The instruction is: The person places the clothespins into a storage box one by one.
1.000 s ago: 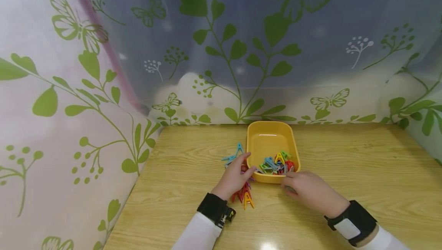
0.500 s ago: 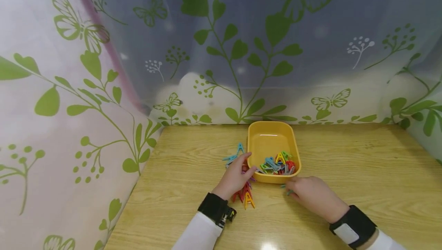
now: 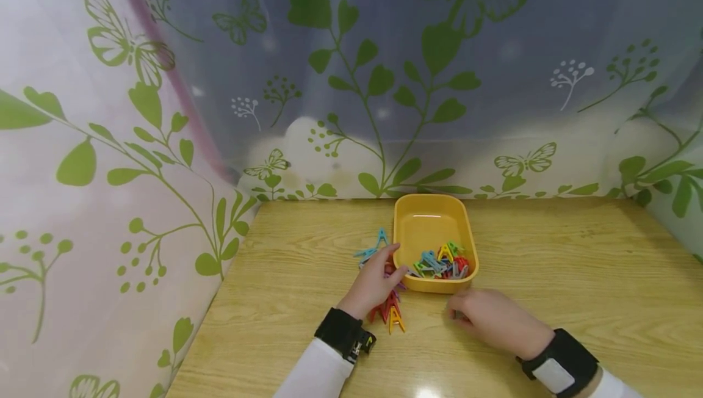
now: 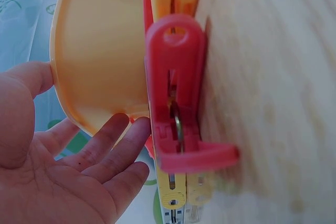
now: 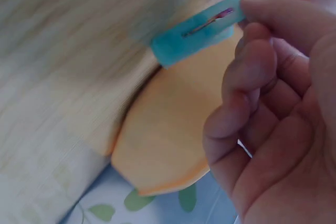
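Observation:
My left hand [image 3: 373, 285] rests at the front-left corner of a yellow plastic bin [image 3: 425, 224], its thumb and index finger touching the rim, the other fingers loose outside the wall. Just in front of the bin, my right hand [image 3: 494, 318] pinches a teal clothespin [image 5: 197, 30] by one end, between thumb and finger. Mixed clothespins [image 3: 439, 264] lie in the near end of the bin. Beside and under my left hand are blue clothespins [image 3: 381, 237], red ones [image 4: 176, 93] and an orange clothespin [image 3: 395, 320]; the hand partly hides this group.
The wood-grain table [image 3: 555, 251] extends on both sides of the bin. A curtain [image 3: 340, 99] with leaf and butterfly prints hangs along the back and the left side. The bin stands close to the back curtain.
My right hand has drawn back from the bin's front rim toward me, with the teal clothespin in its fingers. The left hand and the bin have stayed in place.

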`<state>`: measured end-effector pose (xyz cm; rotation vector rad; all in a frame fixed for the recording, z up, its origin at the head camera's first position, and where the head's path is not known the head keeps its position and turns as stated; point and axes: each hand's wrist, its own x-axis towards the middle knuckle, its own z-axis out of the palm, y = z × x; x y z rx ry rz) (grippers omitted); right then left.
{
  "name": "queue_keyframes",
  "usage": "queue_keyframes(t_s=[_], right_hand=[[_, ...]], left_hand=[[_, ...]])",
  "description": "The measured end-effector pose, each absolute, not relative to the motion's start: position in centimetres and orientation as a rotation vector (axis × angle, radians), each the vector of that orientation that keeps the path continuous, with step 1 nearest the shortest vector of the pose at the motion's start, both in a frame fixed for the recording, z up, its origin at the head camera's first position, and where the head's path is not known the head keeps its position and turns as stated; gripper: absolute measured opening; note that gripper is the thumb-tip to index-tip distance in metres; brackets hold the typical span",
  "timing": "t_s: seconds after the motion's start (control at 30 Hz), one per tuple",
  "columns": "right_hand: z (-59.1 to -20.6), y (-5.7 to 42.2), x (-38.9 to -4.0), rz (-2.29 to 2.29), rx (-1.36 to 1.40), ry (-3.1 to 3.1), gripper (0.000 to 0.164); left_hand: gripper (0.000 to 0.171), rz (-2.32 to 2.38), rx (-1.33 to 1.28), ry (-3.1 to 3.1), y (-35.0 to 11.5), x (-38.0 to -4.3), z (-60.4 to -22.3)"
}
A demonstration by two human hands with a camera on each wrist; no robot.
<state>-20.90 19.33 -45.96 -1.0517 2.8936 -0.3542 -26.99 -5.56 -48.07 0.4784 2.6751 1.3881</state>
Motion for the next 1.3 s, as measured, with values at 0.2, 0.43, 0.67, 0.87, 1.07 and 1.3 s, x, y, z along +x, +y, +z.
queue_keyframes(t_s=[0.2,0.43,0.67,0.87,1.07,1.3], right_hand=[[-44.5,18.6,-20.3,-0.586,-1.141,2.836,0.011],[-42.4,18.3,-21.2,-0.626,-1.177,3.078,0.011],[-42.4,19.0,-24.0,-0.543,-1.095,3.302,0.01],[-43.5,19.6,-25.5,-0.447,-1.021,3.331,0.012],[-44.3,19.7,-26.0,-0.357,-0.974,3.325,0.014],[-44.4,19.2,-26.3,-0.312,-0.964,3.322,0.014]], left_hand=[[0.057,1.4,0.484,2.675,-5.5,-27.2,-48.3],[0.057,1.396,0.484,2.674,-5.5,-27.1,-48.3],[0.057,1.388,0.484,2.687,-5.5,-27.1,-48.2],[0.058,1.411,0.49,2.665,-5.5,-27.0,-48.3],[0.058,1.434,0.525,2.64,-5.7,-27.0,-48.6],[0.059,1.46,0.53,2.615,-5.7,-27.1,-48.6]])
